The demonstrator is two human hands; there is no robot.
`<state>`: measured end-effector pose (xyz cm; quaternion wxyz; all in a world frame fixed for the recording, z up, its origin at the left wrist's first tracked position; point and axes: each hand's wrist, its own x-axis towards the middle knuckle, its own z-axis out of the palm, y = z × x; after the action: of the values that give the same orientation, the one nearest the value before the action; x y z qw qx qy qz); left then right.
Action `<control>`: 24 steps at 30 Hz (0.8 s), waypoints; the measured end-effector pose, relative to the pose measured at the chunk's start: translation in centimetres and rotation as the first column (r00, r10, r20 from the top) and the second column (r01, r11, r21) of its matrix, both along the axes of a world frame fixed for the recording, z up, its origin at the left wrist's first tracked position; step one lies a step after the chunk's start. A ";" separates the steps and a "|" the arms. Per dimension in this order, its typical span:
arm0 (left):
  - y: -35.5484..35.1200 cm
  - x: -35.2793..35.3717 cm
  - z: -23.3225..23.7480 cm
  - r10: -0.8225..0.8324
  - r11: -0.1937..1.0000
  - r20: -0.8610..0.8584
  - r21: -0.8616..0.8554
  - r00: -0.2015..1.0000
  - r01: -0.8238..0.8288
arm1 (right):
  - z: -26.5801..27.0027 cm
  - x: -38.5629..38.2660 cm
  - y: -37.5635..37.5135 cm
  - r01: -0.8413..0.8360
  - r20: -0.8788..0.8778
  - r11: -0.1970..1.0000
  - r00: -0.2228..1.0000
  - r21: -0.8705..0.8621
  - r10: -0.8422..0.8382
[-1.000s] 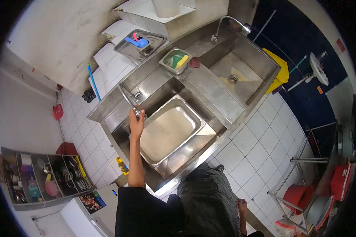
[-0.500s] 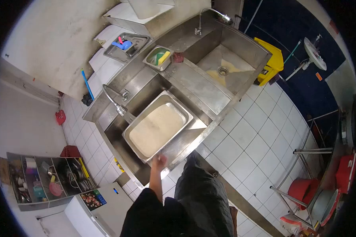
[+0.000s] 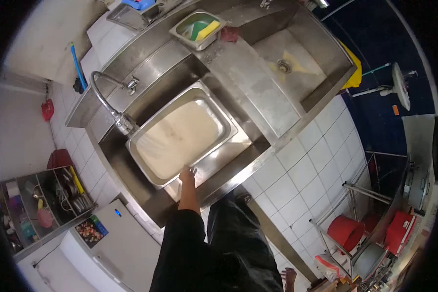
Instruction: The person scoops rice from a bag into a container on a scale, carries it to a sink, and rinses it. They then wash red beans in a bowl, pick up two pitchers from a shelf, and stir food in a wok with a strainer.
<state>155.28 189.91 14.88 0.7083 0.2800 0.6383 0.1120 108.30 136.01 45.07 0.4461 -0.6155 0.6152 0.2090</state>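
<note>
A deep steel pan (image 3: 218, 108) sits at a slant in the near sink basin. It holds a pale beige, cloudy layer (image 3: 177, 138) that looks like rice in water. My left hand (image 3: 187, 175) is right at the pan's near rim, fingers spread and apart. Over the pan's left edge hangs the sprayer head of a flexible faucet (image 3: 125, 123). My right hand (image 3: 288, 276) hangs low at my side, away from the sink, its fingers apart with nothing visible in them.
A small steel container (image 3: 190, 35) with a green and yellow sponge (image 3: 207, 30) stands on the ledge. A second basin (image 3: 297, 58) has yellowish residue around its drain. A white appliance (image 3: 126, 248) is at lower left, and a metal rack with a red bucket (image 3: 345, 232) at lower right.
The view has moved closer to the sink. My left hand's fingers have spread at the pan's rim. My right hand has come into view at the bottom.
</note>
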 end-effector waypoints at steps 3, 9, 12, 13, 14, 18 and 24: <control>-0.1 -3.2 2.5 -0.085 0.994 0.064 -0.065 0.994 0.089 | -1.0 3.6 0.7 -0.014 0.025 1.000 1.000 0.001 0.014; 1.1 -9.2 3.5 -0.632 0.709 0.116 -0.314 0.766 0.632 | -3.9 11.7 4.3 -0.147 0.096 0.984 0.986 0.097 0.137; 0.8 -7.0 5.0 -0.847 0.516 -0.158 -0.010 0.508 0.857 | -2.8 16.4 6.5 -0.130 0.159 0.988 0.981 0.089 0.115; 1.3 -6.6 5.1 -0.851 0.263 -0.441 0.114 0.286 0.958 | -2.3 17.3 7.0 -0.119 0.138 0.990 0.985 0.079 0.108; 1.8 -6.8 5.1 -0.855 0.255 -0.439 0.110 0.277 0.961 | -2.2 17.1 7.1 -0.110 0.134 0.991 0.986 0.077 0.099; 0.0 -6.4 8.8 -0.528 -0.344 -0.827 -0.002 -0.195 0.939 | -2.7 15.0 6.8 -0.118 0.151 0.991 0.983 0.069 0.107; -3.1 -4.0 11.3 -0.544 -0.436 -0.754 -0.120 -0.368 0.892 | -4.2 10.8 5.3 -0.051 0.133 0.996 0.990 0.070 0.041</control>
<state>151.30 186.83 26.23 0.1509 0.8881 0.2265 -0.3703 119.10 141.33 40.89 0.5027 -0.6252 0.5622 0.2007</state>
